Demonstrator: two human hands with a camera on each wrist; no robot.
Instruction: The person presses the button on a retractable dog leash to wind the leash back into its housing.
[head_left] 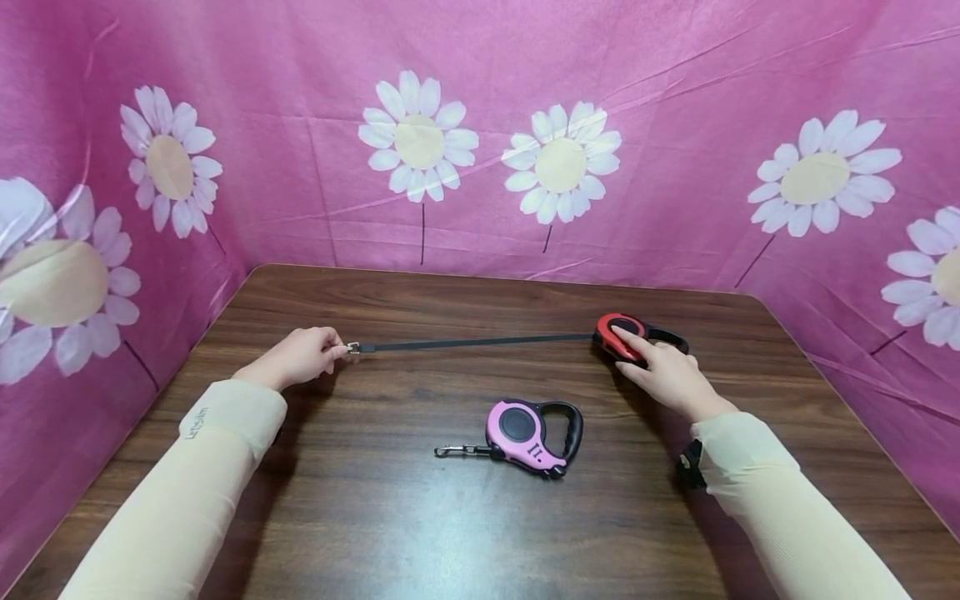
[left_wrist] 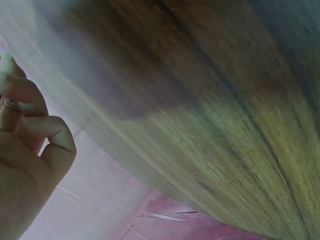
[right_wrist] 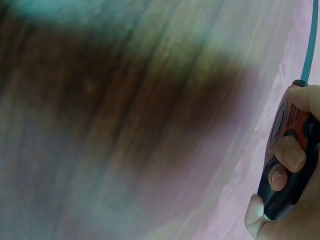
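Note:
My left hand (head_left: 303, 358) pinches the metal clip (head_left: 353, 347) at the end of a dark leash strap (head_left: 480, 342). That strap runs straight across to a red and black retractable leash (head_left: 608, 332), which my right hand (head_left: 667, 379) holds at the table's right side. In the right wrist view, fingers curl through and around the black handle (right_wrist: 285, 202) of the red leash. The left wrist view shows bent fingers (left_wrist: 60, 137), and the clip is mostly hidden there. Nearer to me, a pink retractable leash (head_left: 513, 433) lies on the table, its metal hook (head_left: 453, 451) pointing left.
The brown wooden table (head_left: 360, 533) has its far edge against a pink cloth (head_left: 300, 167) printed with white daisies. This cloth also hangs along the left and right sides. A black band (head_left: 692, 465) sits at my right wrist.

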